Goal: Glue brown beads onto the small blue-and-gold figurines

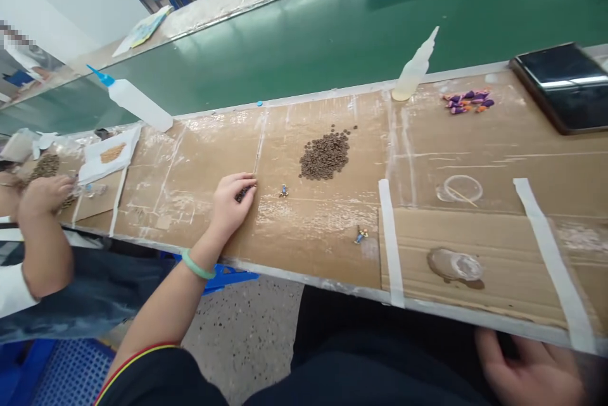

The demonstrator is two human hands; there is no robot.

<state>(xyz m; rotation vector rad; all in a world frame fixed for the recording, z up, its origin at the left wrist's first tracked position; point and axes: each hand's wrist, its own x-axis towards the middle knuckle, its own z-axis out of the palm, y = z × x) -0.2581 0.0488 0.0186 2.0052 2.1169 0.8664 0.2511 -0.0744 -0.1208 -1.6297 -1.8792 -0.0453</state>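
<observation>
My left hand, with a pale green bangle on the wrist, rests on the cardboard-covered table, its fingers curled round some small dark pieces. Right of it lies a tiny blue figure, and a second small blue and yellow figure is nearer the front edge. A heap of small brown discs sits beyond them. Low at the right, my right hand is below the table edge, its fingertips hidden.
A blue-tipped squeeze bottle, a cloudy nozzle bottle, purple-orange pieces and a tablet-like device line the back. At right are a clear round lid and a clear lump. A co-worker's hand is at left.
</observation>
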